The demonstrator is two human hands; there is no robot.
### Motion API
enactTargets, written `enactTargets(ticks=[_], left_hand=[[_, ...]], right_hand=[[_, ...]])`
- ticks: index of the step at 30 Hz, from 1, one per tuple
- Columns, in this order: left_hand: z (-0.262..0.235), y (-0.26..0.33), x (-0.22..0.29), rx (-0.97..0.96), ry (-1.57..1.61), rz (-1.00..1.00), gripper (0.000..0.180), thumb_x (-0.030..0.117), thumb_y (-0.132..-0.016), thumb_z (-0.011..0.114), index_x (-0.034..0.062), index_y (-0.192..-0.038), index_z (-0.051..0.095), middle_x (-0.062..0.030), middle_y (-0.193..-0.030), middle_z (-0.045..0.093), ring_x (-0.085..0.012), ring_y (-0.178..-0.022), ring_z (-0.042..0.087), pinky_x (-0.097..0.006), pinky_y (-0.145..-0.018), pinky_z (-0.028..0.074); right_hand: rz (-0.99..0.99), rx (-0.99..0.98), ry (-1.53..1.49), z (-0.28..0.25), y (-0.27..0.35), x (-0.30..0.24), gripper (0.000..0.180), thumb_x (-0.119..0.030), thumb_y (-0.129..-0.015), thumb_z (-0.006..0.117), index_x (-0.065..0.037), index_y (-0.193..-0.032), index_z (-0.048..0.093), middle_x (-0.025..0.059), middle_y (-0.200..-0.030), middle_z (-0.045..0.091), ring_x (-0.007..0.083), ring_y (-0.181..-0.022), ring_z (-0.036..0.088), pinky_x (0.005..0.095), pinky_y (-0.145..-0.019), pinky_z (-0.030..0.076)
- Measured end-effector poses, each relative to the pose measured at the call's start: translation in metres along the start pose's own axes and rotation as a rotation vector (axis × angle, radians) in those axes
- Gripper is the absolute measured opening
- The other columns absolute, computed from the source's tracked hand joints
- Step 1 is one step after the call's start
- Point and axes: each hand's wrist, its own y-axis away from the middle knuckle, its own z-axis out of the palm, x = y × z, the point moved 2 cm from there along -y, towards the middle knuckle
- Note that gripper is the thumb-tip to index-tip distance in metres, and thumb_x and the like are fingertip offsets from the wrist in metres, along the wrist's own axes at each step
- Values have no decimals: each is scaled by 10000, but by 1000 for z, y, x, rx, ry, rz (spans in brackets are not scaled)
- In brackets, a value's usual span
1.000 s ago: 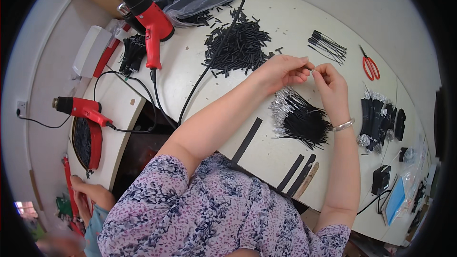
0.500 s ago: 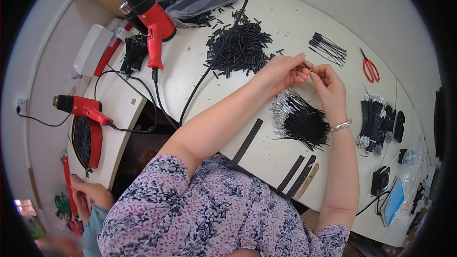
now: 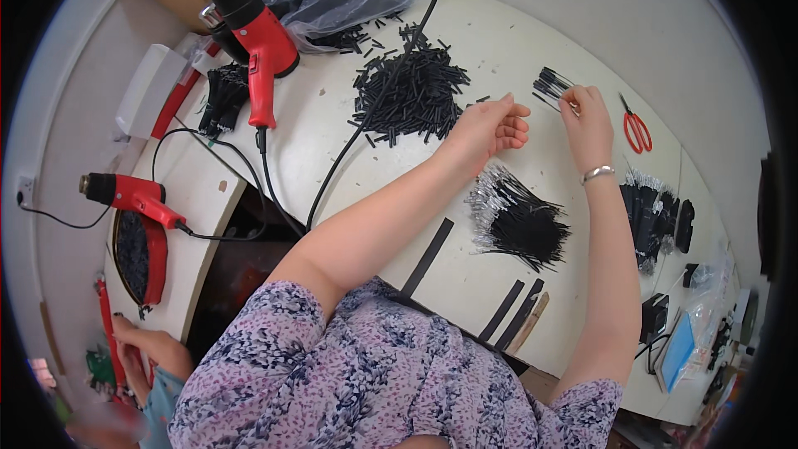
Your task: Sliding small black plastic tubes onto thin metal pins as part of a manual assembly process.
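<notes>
My left hand (image 3: 490, 130) hovers right of a heap of short black tubes (image 3: 411, 87), its fingers curled in toward the palm. Whatever lies inside those fingers is hidden. At the far right of the heap, my right hand (image 3: 590, 129) pinches a thin black wire (image 3: 545, 101) beside a small group of black wires (image 3: 552, 81) laid on the table. Below both hands lies a thick bundle of black wires (image 3: 532, 229) with silvery ends on its left side.
Red-handled scissors (image 3: 637, 131) and more wire bundles (image 3: 647, 218) lie on the right. Two red heat guns (image 3: 262, 75) (image 3: 137, 197) stand left, their cords crossing the table. Black strips (image 3: 428, 258) lie near the front edge. Another person's arm (image 3: 154, 345) shows lower left.
My hands were together over the wire bundle and have come apart. The right hand has moved away to the small group of wires; the left has stayed near its place. The view shifted slightly.
</notes>
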Motion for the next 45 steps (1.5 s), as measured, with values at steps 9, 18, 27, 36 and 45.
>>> enactTargets(ticks=[9, 18, 27, 36, 45], left_hand=[[3, 0, -3, -27, -23, -16, 368, 301, -1027, 409, -24, -1033, 582, -49, -835, 596, -129, -755, 603, -255, -709, 516], [-4, 1, 5, 22, -30, 55, 280, 226, -994, 490, -21, -1019, 620, -46, -827, 617, -124, -733, 608, -242, -691, 510], [-12, -8, 59, 269, -1482, 500, 166, 192, -867, 615, 71, -941, 701, -64, -844, 669, -218, -767, 644, -338, -690, 504], [-21, -40, 46, 174, -2005, 431, 136, 165, -821, 583, 60, -829, 669, -97, -871, 650, -290, -895, 621, -400, -777, 505], [13, -2, 30, 117, -678, 156, 164, 165, -892, 607, 3, -906, 631, -46, -811, 651, -111, -710, 632, -252, -650, 481]], right_hand=[[-120, 29, 286, 27, -33, 24, 54, -141, -822, 650, -108, -850, 618, 53, -876, 594, 249, -888, 574, 387, -796, 423], [82, -265, -168, -15, 29, -22, 127, -138, -794, 658, -30, -839, 610, 115, -829, 583, 278, -726, 588, 358, -673, 479], [-1, -409, -77, -14, 77, -42, 104, -119, -785, 632, -46, -762, 562, 82, -783, 577, 267, -750, 587, 373, -676, 482], [113, -315, -341, -15, 67, -32, 89, -74, -827, 621, -4, -822, 566, 91, -753, 606, 196, -655, 593, 311, -638, 486], [319, -238, -658, -5, 67, -24, 81, -53, -866, 609, 1, -927, 612, 16, -743, 608, 81, -606, 512, 234, -586, 447]])
